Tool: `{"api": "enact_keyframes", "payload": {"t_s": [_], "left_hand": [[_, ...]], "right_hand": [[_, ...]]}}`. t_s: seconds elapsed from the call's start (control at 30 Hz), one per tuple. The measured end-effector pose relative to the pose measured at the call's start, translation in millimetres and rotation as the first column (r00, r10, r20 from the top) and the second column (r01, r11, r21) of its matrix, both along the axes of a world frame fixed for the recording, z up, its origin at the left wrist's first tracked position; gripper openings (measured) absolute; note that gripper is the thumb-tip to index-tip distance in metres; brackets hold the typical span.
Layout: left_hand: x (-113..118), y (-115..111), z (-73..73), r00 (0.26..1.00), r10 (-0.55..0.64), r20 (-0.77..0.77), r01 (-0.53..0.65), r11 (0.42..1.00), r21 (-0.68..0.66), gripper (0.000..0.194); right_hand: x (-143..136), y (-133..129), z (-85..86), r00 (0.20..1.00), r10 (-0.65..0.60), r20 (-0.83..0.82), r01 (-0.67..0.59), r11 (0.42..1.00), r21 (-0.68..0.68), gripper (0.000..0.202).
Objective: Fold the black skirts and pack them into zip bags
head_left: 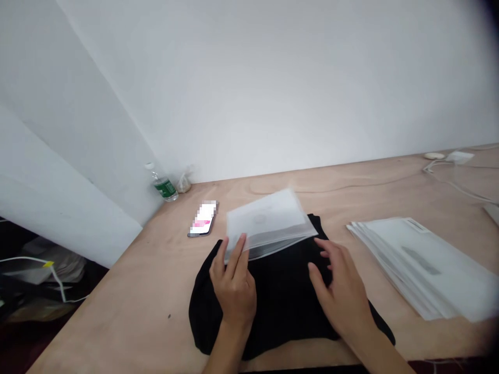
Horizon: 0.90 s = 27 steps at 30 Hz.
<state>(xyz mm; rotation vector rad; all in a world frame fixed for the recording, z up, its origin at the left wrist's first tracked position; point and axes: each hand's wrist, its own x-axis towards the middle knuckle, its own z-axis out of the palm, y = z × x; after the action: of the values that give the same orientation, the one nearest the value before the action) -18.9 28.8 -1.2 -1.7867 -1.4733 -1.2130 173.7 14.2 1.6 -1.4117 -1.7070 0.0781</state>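
A frosted, see-through plastic bag [268, 218] is tilted over a black folded garment [284, 306] that lies on the table. My left hand [236, 285] has its fingers over the bag's near left corner and grips it there; the thumb is hidden. Along the near edge the bag's layers part slightly, with something greyish showing between them. My right hand [341, 291] is open above the garment's right side, thumb and fingers apart. Its fingertips come close to the bag's right corner; whether they touch it I cannot tell.
A stack of similar plastic bags [432, 265] lies at the right. Toward the back left are a phone [203, 218], a water bottle [163, 186] and a small knotted plastic bag [183, 183]. White cables [440, 165] run along the back right, beneath the wall [273, 93].
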Motion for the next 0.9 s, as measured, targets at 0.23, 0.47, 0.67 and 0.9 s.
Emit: {"api": "enact_keyframes", "payload": {"t_s": [0.23, 0.47, 0.67, 0.9], "left_hand": [[3, 7, -11.0, 0.999, 0.02, 0.031, -0.016, 0.991, -0.133, 0.036], [3, 7, -15.7, 0.983, 0.049, 0.175, -0.015, 0.982, -0.191, 0.046], [3, 6, -16.6, 0.98, 0.046, 0.193, -0.002, 0.976, -0.22, 0.047], [2, 7, -9.5, 0.988, 0.093, 0.125, -0.061, 0.968, -0.244, 0.042]], "right_hand": [[-10, 30, -4.3, 0.967, 0.024, 0.252, 0.122, 0.828, -0.547, 0.05], [-15, 38, 6.2, 0.997, 0.047, 0.057, 0.003, 0.745, -0.667, 0.048], [-21, 44, 1.7, 0.962, -0.07, -0.265, -0.14, 0.707, -0.693, 0.049], [4, 0, 24.2, 0.271, -0.391, -0.879, -0.595, 0.65, -0.473, 0.065]]}}
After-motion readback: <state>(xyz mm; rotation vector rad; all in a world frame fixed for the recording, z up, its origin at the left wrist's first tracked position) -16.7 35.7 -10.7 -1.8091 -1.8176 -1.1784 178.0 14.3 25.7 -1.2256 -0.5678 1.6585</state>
